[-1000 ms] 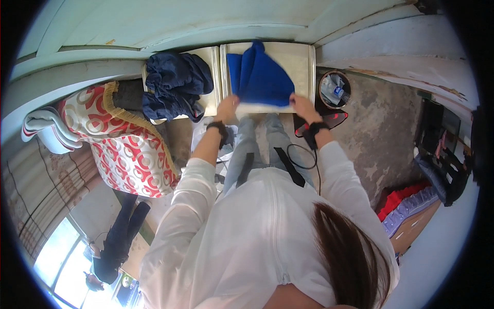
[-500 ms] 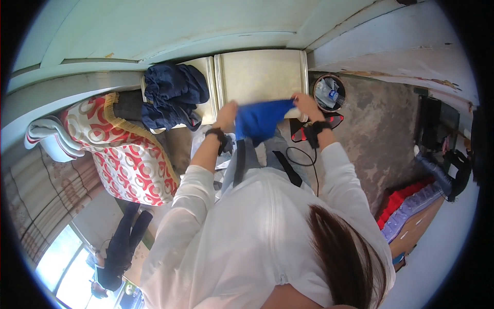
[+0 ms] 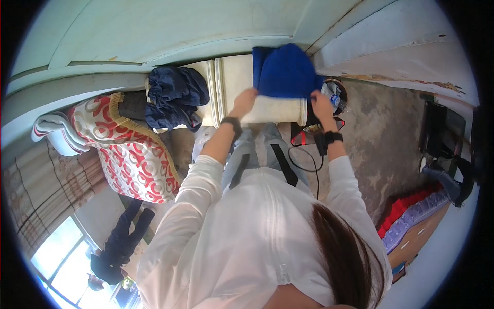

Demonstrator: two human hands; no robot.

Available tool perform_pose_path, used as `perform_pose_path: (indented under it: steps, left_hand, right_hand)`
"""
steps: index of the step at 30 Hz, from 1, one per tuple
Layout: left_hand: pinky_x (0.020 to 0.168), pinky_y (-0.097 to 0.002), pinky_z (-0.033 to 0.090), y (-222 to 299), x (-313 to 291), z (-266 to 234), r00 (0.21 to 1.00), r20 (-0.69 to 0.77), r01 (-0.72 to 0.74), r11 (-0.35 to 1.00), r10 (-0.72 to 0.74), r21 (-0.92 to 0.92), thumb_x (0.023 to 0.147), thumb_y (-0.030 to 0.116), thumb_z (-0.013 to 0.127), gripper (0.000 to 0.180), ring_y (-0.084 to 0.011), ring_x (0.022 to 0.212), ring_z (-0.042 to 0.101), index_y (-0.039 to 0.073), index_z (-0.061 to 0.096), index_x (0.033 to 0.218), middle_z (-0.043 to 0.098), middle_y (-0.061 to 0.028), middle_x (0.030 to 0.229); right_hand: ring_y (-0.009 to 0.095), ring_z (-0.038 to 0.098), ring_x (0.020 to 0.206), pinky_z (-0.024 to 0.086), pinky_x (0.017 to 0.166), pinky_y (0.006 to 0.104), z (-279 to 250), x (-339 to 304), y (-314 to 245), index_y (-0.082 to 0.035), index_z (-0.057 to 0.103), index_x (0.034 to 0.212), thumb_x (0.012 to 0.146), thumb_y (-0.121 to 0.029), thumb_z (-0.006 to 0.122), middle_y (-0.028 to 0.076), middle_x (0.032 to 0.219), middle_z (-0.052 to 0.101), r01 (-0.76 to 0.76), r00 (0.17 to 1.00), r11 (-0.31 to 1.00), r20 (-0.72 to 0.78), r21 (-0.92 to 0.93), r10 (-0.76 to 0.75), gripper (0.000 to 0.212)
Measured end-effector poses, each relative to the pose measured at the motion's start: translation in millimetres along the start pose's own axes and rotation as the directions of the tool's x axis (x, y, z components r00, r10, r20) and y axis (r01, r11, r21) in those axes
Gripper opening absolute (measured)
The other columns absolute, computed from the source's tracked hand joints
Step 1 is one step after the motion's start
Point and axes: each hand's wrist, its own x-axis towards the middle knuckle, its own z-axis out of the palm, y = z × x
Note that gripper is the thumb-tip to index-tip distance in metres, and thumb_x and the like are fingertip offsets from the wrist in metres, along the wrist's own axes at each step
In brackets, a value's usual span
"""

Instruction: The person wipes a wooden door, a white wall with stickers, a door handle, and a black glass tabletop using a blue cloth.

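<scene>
- Blue cloth (image 3: 285, 72) is lying spread over the far right part of the cream tabletop (image 3: 234, 82), where we are holding it.
- Our left hand (image 3: 246, 99) is pinching its near left edge, grip closed on the fabric.
- Our right hand (image 3: 320, 102) is gripping its near right corner likewise.
- Dark navy garment (image 3: 175, 98) is sitting bunched well to the left.

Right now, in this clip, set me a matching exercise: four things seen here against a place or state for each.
Things:
1. blue cloth
2. dark navy garment
3. red and white patterned blanket
4. black cable

States:
A. lying crumpled on the pale surface, untouched
B. held spread between left hand and right hand
C. on the floor under the right forearm
D. draped at the person's left

Pairs: 1-B, 2-A, 3-D, 4-C
</scene>
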Motion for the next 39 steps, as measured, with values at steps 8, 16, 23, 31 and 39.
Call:
perform_pose_path:
  steps: [8, 16, 23, 31, 39]
  left_hand:
    - [0.076, -0.0393, 0.043, -22.9, -104.5, 56.9, 0.951, 0.288, 0.107, 0.994, -0.110, 0.023, 0.079, 0.015, 0.047, 0.019, -0.0324, 0.091, 0.054, 0.007, 0.056, 0.094, 0.058, -0.0154, 0.093]
    - [0.075, -0.0406, 0.043, 6.5, -82.2, -23.6, 0.903, -0.020, 0.429, 0.903, -0.429, -0.013, 0.082, 0.018, 0.046, 0.020, -0.0347, 0.087, 0.054, 0.008, 0.054, 0.097, 0.058, -0.0173, 0.091]
    - [0.076, -0.0410, 0.042, -0.1, -93.4, -56.7, 0.804, -0.266, 0.511, 0.847, -0.532, -0.149, 0.083, 0.020, 0.044, 0.022, -0.0351, 0.089, 0.054, 0.008, 0.054, 0.098, 0.058, -0.0168, 0.093]
    - [0.079, -0.0434, 0.041, -39.8, -143.2, -8.4, 0.824, -0.161, 0.518, 0.837, -0.544, -0.177, 0.080, 0.015, 0.045, 0.023, -0.0362, 0.093, 0.053, 0.004, 0.052, 0.099, 0.057, -0.0221, 0.095]
    - [0.049, -0.0263, 0.046, 63.4, -81.8, -144.9, 0.690, -0.624, -0.160, 0.764, -0.366, -0.625, 0.088, 0.005, 0.039, 0.013, -0.0159, 0.050, 0.058, 0.000, 0.043, 0.099, 0.055, -0.0098, 0.069]
  right_hand:
    - [0.031, 0.057, 0.084, 0.045, 0.074, 0.0374, 58.4, -71.0, 39.4, -0.005, 0.059, 0.087, 0.071, -0.010, 0.058, 0.016, 0.087, 0.060, -0.034, 0.791, 0.993, 0.610, 0.116, -0.044, 0.017]
    - [0.031, 0.056, 0.081, 0.044, 0.069, 0.0380, 21.3, 0.4, -33.3, -0.007, 0.054, 0.091, 0.076, -0.012, 0.053, 0.014, 0.085, 0.059, 0.162, 0.923, 0.969, 0.318, 0.185, -0.215, 0.016]
    - [0.032, 0.056, 0.078, 0.044, 0.067, 0.0397, 11.2, 45.1, -107.7, -0.007, 0.053, 0.090, 0.077, -0.014, 0.053, 0.014, 0.080, 0.059, 0.353, 0.903, 0.908, 0.171, 0.226, -0.394, 0.015]
    - [0.037, 0.054, 0.076, 0.042, 0.066, 0.0402, 33.7, 27.1, -101.6, -0.004, 0.046, 0.092, 0.077, -0.010, 0.055, 0.020, 0.080, 0.056, 0.403, 0.753, 0.856, 0.413, 0.325, -0.511, 0.018]
    - [0.018, 0.059, 0.077, 0.042, 0.065, 0.0279, -37.4, 53.2, -179.8, -0.007, 0.036, 0.109, 0.089, -0.009, 0.040, 0.011, 0.076, 0.052, 0.300, 0.946, 0.744, -0.084, 0.596, -0.314, 0.020]
